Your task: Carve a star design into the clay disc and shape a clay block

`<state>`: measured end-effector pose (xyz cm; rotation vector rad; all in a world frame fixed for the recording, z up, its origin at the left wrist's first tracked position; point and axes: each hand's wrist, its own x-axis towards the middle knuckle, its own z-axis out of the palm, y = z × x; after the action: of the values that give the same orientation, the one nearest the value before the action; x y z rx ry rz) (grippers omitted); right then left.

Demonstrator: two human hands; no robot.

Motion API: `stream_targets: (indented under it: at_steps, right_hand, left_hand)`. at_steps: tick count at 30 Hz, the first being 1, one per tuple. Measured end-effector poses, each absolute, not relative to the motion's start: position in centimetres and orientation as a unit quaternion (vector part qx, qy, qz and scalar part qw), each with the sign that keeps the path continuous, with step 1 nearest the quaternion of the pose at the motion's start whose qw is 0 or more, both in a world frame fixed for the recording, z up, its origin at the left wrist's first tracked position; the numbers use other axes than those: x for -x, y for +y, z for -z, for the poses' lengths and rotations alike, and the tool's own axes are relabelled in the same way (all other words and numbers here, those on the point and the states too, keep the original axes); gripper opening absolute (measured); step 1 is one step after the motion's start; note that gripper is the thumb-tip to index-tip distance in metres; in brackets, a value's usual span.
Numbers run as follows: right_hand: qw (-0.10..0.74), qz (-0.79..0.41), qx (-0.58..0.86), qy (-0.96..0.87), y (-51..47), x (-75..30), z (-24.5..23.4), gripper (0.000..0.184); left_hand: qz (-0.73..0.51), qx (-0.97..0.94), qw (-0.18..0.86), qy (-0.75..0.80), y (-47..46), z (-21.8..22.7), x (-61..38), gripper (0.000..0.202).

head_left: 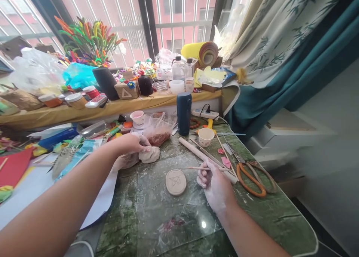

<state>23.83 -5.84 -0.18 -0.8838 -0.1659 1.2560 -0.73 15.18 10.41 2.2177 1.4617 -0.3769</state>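
Observation:
A round, flat clay disc [175,189] with a star scratched into its face lies on the table in front of me. My right hand [214,184] is just right of it, fingers closed round a thin pointed wooden stick [196,168] whose tip points left above the disc's edge. Reaching farther out, my left hand [137,143] has its fingers closed on the top of a pale lump of clay [150,156], which rests by a clear plastic bag. Part of the left fingers is hidden behind the hand.
Behind my right hand lie a white rolling pin [193,149], a paper cup [206,136] and orange-handled scissors [252,180]. A dark blue bottle [184,113] stands at the back beside a bag of brown clay [159,135]. Papers and craft supplies cover the left side.

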Motion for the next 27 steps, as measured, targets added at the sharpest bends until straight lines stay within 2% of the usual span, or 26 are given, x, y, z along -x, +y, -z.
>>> stream_targets:
  at_steps: [5,10,13,15,17,20,21,27]
  right_hand:
    - [0.726,-0.545,0.404,-0.111,-5.4,-23.9,1.1,0.040]
    - [0.736,-0.507,0.428,-0.133,-5.1,-23.9,1.6,0.044]
    - [0.739,-0.482,0.448,-0.144,-5.0,-23.9,1.8,0.044]
    - [0.741,-0.467,0.459,-0.151,-5.0,-24.0,1.9,0.043]
    - [0.743,-0.452,0.469,-0.156,-4.9,-24.1,2.0,0.042]
    - [0.746,-0.432,0.480,-0.163,-4.8,-24.1,2.2,0.041]
    - [0.746,-0.427,0.482,-0.166,-4.7,-24.2,2.2,0.040]
    - [0.737,-0.420,0.493,-0.192,-4.2,-24.1,2.9,0.043]
  left_hand:
    - [0.112,-0.816,0.202,0.531,14.1,-10.5,0.6,0.033]
    - [0.067,-0.816,0.192,0.541,12.8,-10.2,1.5,0.040]
    - [-0.118,-0.833,0.132,0.524,9.1,-9.2,0.8,0.044]
    - [-0.183,-0.835,0.147,0.497,5.7,-8.0,-0.5,0.042]
    - [-0.138,-0.861,0.194,0.450,2.4,-6.3,-1.8,0.046]
    - [-0.058,-0.886,0.222,0.403,-0.6,-3.8,-3.2,0.102]
    - [-0.048,-0.888,0.228,0.396,-1.0,-3.1,-3.3,0.107]
    - [-0.067,-0.884,0.236,0.398,0.0,-2.0,-3.3,0.094]
